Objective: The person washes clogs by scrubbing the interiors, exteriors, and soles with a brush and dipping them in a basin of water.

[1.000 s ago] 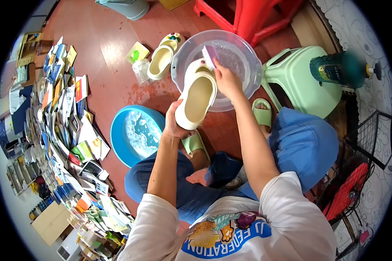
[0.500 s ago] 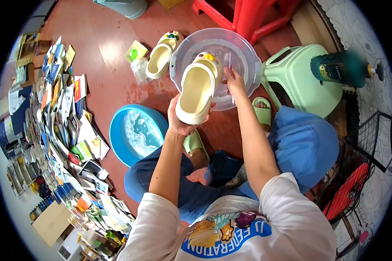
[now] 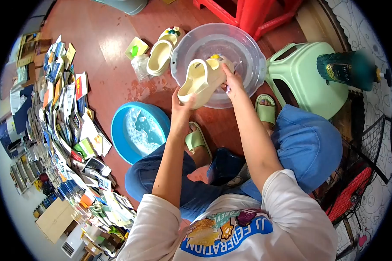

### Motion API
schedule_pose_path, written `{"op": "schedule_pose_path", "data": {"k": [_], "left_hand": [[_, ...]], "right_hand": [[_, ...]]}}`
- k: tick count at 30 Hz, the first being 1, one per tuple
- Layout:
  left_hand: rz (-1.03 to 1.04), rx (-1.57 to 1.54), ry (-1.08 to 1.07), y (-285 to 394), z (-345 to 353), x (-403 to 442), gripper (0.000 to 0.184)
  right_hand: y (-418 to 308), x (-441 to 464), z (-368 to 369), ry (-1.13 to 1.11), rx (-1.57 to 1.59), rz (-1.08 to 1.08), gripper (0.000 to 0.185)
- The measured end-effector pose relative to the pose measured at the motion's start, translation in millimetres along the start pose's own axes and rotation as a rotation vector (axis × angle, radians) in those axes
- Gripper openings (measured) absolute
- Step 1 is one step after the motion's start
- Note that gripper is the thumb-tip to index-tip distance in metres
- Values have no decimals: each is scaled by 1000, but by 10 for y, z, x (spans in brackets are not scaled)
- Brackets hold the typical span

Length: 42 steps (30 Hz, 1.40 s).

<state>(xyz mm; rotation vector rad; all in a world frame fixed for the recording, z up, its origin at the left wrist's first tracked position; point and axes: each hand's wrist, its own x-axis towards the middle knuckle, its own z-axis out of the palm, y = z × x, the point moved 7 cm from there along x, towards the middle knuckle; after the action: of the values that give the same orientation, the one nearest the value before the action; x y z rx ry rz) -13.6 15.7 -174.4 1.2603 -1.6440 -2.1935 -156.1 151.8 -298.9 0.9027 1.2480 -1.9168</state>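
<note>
A cream clog [image 3: 202,82] is held tilted over the near edge of a clear plastic basin [image 3: 260,71], its opening turned toward the left. My left hand [image 3: 183,104] grips it by the heel, thumb on the outer side. My right hand [image 3: 233,81] is closed against the clog's side near the toe. A bit of a pale purple brush [image 3: 228,88] shows at its fingers; most of it is hidden. Yellow and other small charms [image 3: 215,56] sit on the clog's toe. The matching clog [image 3: 160,57] stands on the floor left of the basin.
A blue tub [image 3: 117,135] of sudsy water is at left, beside stacked books [image 3: 80,126]. At right, a green stool [image 3: 309,78] carries a dark green pump bottle [image 3: 346,69]. A red stool [image 3: 252,17] stands behind. Wet patches [image 3: 148,91] mark the floor.
The clog has rolled onto its side and its toe has swung right. My right hand has come from over the basin to the clog's side, hiding most of the brush.
</note>
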Motion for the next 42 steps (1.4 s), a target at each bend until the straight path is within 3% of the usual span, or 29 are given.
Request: {"op": "schedule_pose_path", "data": {"k": [2,4,6,8,9,13,14,15,16,18,21,24,28,29,31,34,35,36,39,41,42], "left_hand": [[195,399,65,-41,-117,123,58],[-93,224,134,-117,-183,213,60],[47,182,171,-156,-308,352,57],[62,220,120,-63,-260,357,58],[61,222,124,-62,-250,368,58],[123,359,194,-139,-225,446,61],[168,459,250,-143,-225,455,62],[167,455,247,-142,-197,473,62],[153,471,270,-126,-203,488,64],[137,488,293,-73,-228,485,65],[161,371,206,-12,-187,453,64],[134,381,152,-27,-137,366,61],[112,232,217,-32,-134,359,60],[115,154,230,3,-94,349,57],[119,164,233,3,-106,372,56],[112,233,229,34,-128,264,54],[113,281,214,70,-79,260,54],[115,281,214,53,-75,257,54],[211,163,143,-48,-68,339,53],[236,257,132,-175,-33,430,68],[268,363,148,-232,16,492,76]], "right_hand": [[11,-5,6,-31,-16,23,45],[69,220,-159,-46,-112,-1,44],[206,623,-407,-46,-278,-63,44],[-134,589,-467,396,-1112,-801,47],[-202,500,-436,371,-1090,-676,46],[-251,291,-305,147,-966,-555,41],[-292,2,-197,147,-942,-581,43],[-271,-209,-123,113,-917,-771,43],[-227,-487,-13,-8,-852,-606,44],[99,-923,93,-74,-994,-782,47],[-220,-1068,237,45,-1268,-592,48],[-572,-701,374,201,-1313,-735,47],[-365,-938,491,64,-1309,-691,48],[-106,-1384,423,-40,-1222,-658,50],[-113,-1500,395,-36,-1210,-748,51],[-231,-1186,376,61,-1374,-696,48],[-430,-748,322,221,-1399,-578,47],[-494,-518,269,261,-1393,-616,47],[-583,-185,143,255,-1366,-559,50],[-560,-143,71,237,-1378,-542,51],[-530,-76,22,235,-1245,-710,53]]}}
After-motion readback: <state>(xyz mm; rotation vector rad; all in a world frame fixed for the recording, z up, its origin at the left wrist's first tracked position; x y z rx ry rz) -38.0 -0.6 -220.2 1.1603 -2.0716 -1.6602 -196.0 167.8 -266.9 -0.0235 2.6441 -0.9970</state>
